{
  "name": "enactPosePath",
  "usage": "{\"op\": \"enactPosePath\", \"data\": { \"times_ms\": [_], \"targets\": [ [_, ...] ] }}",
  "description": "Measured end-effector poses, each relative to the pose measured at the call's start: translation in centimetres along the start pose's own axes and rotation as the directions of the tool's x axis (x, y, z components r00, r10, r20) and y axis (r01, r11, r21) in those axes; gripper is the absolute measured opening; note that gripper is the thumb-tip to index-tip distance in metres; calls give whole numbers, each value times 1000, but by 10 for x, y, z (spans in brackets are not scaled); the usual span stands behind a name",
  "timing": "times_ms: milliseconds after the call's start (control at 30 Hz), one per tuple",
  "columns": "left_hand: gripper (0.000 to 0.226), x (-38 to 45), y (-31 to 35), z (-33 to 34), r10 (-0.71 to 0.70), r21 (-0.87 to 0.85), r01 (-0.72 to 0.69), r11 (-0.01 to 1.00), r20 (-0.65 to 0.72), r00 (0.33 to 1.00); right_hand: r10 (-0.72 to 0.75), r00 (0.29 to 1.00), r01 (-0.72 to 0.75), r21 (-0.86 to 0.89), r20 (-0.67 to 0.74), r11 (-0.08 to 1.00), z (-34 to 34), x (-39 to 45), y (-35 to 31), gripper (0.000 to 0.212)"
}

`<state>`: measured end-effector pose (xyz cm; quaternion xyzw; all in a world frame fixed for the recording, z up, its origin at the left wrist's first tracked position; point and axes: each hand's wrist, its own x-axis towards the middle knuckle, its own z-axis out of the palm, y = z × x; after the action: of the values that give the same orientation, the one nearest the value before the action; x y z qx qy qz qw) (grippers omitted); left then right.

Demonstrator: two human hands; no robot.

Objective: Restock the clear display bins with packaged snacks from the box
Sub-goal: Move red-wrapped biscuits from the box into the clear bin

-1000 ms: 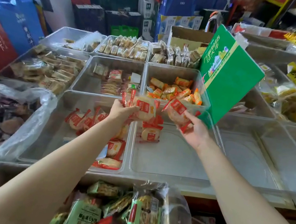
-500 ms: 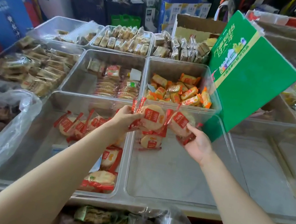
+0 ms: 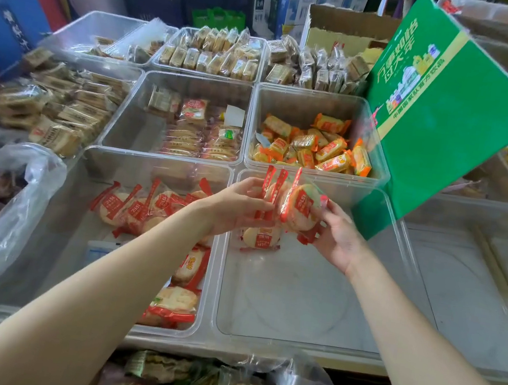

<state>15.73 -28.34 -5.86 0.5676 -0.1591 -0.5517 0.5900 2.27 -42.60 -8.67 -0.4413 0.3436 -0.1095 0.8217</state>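
Note:
Both hands hold a small stack of round rice-cracker packets [image 3: 297,209] with red-edged wrappers, upright, above the near middle clear bin [image 3: 304,315]. My left hand [image 3: 238,206] pinches the stack from the left, and my right hand [image 3: 336,232] grips it from the right. One same packet [image 3: 261,238] lies on that bin's floor just below the stack. The bin to the left [image 3: 55,240] holds several more of these packets [image 3: 134,209]. A green box [image 3: 447,111] leans tilted at the right, its lower corner in the middle bin.
Behind are clear bins with orange-wrapped snacks [image 3: 313,148], pale biscuit packs [image 3: 202,130] and brown bars [image 3: 60,108]. A plastic bag [image 3: 6,224] bulges at the left. Another bin [image 3: 470,305] sits at the right. Bagged snacks [image 3: 188,384] lie at the near edge.
My two hands have come together, merging the separate packets into one upright stack. The stack sits a little lower over the middle bin. The view has drawn closer.

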Motion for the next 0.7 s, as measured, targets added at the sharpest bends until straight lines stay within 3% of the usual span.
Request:
{"op": "enactPosePath", "data": {
  "times_ms": [133, 233, 367, 467, 567, 633, 667, 700],
  "targets": [
    [44, 2, 3, -10, 29, -97, -43, 994, -135, 990, -36, 998, 44, 153, -58, 987, -16, 4, -8, 23],
    [46, 1, 4, -16, 12, -92, -27, 995, -159, 987, -31, 999, 36, 193, -28, 980, -21, 3, -9, 22],
    [27, -1, 4, -2, -25, -101, 14, 995, -109, 994, -41, 999, 43, 149, -18, 988, -3, 4, -5, 27],
    [37, 0, 3, 10, -6, -8, 6, 1000, -57, 998, -45, 999, 46, 72, -15, 996, 9, 5, -2, 42],
    [42, 3, 2, 13, 28, -12, -29, 1000, -65, 997, 37, 994, -39, 18, 103, 999, 10, -1, -4, 42],
    [41, 1, 3, 10, 6, 153, -1, 988, -34, 999, 63, 981, -60, -21, 182, 998, 2, -3, -7, 52],
    [40, 0, 5, 5, 10, 403, 3, 915, -29, 1000, 70, 979, -55, -82, 189, 995, -4, -2, -10, 56],
    [39, 0, 8, -1, 37, 678, -5, 735, -33, 999, 88, 981, -54, -193, 171, 980, -9, -1, -12, 58]
  ]
}}
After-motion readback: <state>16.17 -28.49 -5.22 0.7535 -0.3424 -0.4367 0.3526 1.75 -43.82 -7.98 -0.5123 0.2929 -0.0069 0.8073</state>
